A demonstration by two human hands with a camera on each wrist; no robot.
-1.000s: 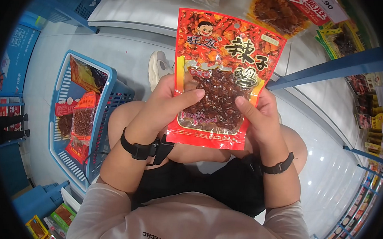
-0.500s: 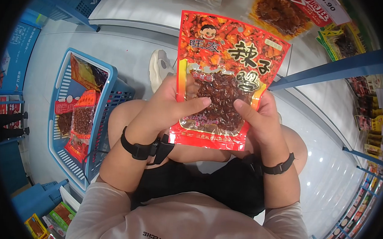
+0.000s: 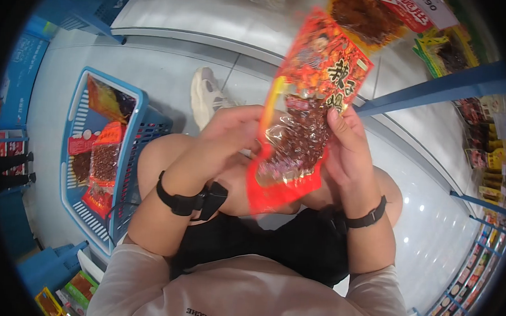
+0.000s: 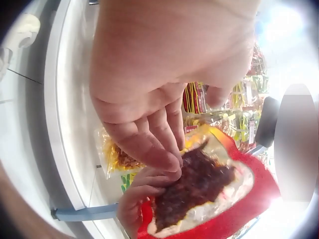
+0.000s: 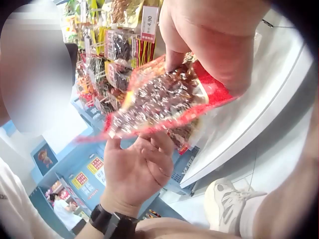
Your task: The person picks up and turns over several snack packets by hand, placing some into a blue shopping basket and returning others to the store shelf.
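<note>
A red snack packet (image 3: 302, 132) with a clear window over dark brown pieces tilts in front of me. My right hand (image 3: 349, 148) grips its right edge, thumb on the front and fingers behind. To the left, my left hand (image 3: 225, 137) is at the packet's left edge, its thumb off the front. In the right wrist view the left hand (image 5: 137, 172) lies under the packet, palm showing and fingers loosely bent. Its fingertips (image 4: 169, 162) overlap the packet and the other hand's fingers in the left wrist view.
A blue basket (image 3: 153, 125) holding several snack packets stands on the floor to my left. Ahead is a white shelf with a yellow-edged packet (image 3: 372, 22) and a blue bar (image 3: 436, 90). Hanging snacks (image 3: 492, 168) line the right. Another person (image 5: 65, 211) is far off.
The packet has turned and tilted, its lower end swinging out and blurred. My left thumb has come off its front, while the right hand keeps its grip.
</note>
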